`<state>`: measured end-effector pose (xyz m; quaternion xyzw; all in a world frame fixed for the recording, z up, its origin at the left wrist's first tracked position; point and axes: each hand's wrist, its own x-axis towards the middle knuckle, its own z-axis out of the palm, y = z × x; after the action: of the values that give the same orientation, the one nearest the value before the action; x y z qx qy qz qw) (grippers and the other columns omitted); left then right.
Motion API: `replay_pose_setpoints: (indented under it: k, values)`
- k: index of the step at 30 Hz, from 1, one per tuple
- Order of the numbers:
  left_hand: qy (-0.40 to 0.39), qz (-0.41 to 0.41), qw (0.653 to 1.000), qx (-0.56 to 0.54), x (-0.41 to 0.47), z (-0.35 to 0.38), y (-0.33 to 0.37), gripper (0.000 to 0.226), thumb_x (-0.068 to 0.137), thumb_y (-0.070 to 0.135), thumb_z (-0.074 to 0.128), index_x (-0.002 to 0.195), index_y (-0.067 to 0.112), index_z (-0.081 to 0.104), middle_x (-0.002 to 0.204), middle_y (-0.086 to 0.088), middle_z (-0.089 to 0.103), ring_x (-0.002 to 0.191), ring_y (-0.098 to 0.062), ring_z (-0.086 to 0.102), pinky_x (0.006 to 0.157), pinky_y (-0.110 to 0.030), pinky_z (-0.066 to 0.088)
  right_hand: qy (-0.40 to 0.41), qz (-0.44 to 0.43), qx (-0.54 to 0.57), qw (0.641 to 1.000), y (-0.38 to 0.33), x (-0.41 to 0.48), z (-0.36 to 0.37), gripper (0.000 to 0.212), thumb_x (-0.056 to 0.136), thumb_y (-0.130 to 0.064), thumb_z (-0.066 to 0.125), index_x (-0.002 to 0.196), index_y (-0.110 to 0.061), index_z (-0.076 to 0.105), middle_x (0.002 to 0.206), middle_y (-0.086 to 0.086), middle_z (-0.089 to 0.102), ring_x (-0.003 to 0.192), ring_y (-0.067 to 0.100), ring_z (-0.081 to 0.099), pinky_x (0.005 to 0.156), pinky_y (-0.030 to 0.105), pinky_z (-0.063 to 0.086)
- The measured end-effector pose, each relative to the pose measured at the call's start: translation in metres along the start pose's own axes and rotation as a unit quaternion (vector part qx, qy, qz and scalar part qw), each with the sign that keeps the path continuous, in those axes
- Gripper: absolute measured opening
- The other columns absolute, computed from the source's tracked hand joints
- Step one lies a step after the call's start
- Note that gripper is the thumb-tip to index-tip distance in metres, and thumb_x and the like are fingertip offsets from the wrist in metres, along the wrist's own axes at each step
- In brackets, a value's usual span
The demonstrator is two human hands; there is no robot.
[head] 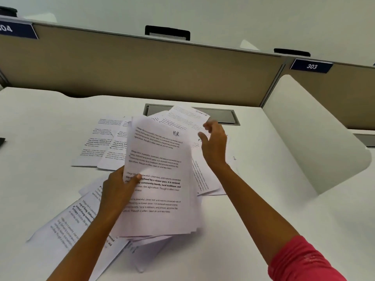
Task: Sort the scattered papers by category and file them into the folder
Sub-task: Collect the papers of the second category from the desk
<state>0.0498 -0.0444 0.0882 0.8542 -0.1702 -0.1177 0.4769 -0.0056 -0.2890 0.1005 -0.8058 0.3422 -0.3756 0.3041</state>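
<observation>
A person stands over a white desk (263, 220) strewn with printed sheets, partway through the sorting step. The left hand (119, 189) grips a stack of papers (160, 179) by its left edge, thumb pressed on the top page and fingers curled behind. The stack is lifted and tilted above the middle of the desk, and its top page is hand-marked "HR". The right hand (215, 145) reaches toward the far edge, fingers bent and thumb apart, at the corner of a sheet marked "SPORTS" (186, 116). Blur hides whether it is pinching that sheet or only touching it. The sheet lies over a grey cable hatch (223, 116) at the far edge. More loose sheets (97, 147) fan out toward the far left, others (77, 224) spill toward the near left corner, and a few (205, 179) lie under the right forearm. No folder is in view. The next move probably calls for reading each handwritten label and keeping sports pages apart from the HR stack.
</observation>
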Motion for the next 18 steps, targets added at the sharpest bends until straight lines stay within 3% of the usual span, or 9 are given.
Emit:
replay_pose_setpoints:
  k: [2,4,6,11,14,18]
  values:
    - [0.005,-0.013,1.000,-0.006,0.003,-0.005,-0.008,0.034,0.088,0.028,0.061,0.115,0.009,0.061,0.107,-0.015,0.067,0.077,-0.024,0.060,0.065,-0.029,0.046,0.023,0.137,-0.143,0.980,0.045,-0.005,-0.010,0.037,0.083,-0.024,0.070,0.114,-0.011,0.054,0.114,0.010,0.061,0.106,0.027,0.053,0.083,0.031,0.037]
    - [0.010,-0.022,1.000,-0.012,0.005,-0.011,-0.013,0.035,0.087,0.028,0.062,0.115,0.008,0.060,0.107,-0.015,0.067,0.076,-0.024,0.060,0.063,-0.027,0.046,-0.035,0.310,-0.266,0.912,0.087,-0.012,-0.023,0.058,0.081,-0.028,0.070,0.127,-0.006,0.042,0.129,0.019,0.049,0.119,0.034,0.045,0.094,0.037,0.038]
    - [0.018,-0.029,0.999,-0.020,0.006,-0.014,-0.015,0.035,0.087,0.027,0.062,0.115,0.006,0.060,0.105,-0.015,0.067,0.074,-0.023,0.058,0.059,-0.024,0.044,-0.079,0.406,-0.278,0.867,0.114,-0.021,-0.032,0.068,0.080,-0.027,0.070,0.130,0.000,0.033,0.135,0.025,0.037,0.124,0.038,0.037,0.102,0.041,0.036]
    - [0.018,-0.055,0.997,-0.055,0.010,-0.015,-0.020,0.033,0.087,0.025,0.062,0.115,0.008,0.060,0.103,-0.014,0.067,0.079,-0.026,0.061,0.065,-0.032,0.047,-0.098,0.303,-0.267,0.910,0.135,-0.028,-0.019,0.081,0.079,-0.035,0.072,0.133,0.006,0.029,0.134,0.026,0.039,0.123,0.038,0.038,0.100,0.041,0.036]
    - [0.009,-0.064,0.996,-0.064,0.013,-0.014,-0.021,0.032,0.087,0.026,0.063,0.113,0.008,0.060,0.100,-0.012,0.066,0.078,-0.026,0.062,0.064,-0.032,0.048,-0.087,0.357,-0.251,0.895,0.133,-0.012,-0.015,0.080,0.074,-0.037,0.077,0.129,0.002,0.033,0.132,0.021,0.042,0.123,0.037,0.040,0.101,0.044,0.034]
    - [0.011,-0.074,0.994,-0.082,0.017,-0.016,-0.024,0.032,0.086,0.026,0.064,0.113,0.009,0.061,0.100,-0.012,0.068,0.085,-0.031,0.064,0.074,-0.042,0.053,-0.124,0.441,-0.203,0.865,0.126,0.010,-0.013,0.059,0.074,-0.026,0.076,0.122,-0.006,0.048,0.125,0.013,0.052,0.119,0.037,0.044,0.099,0.043,0.035]
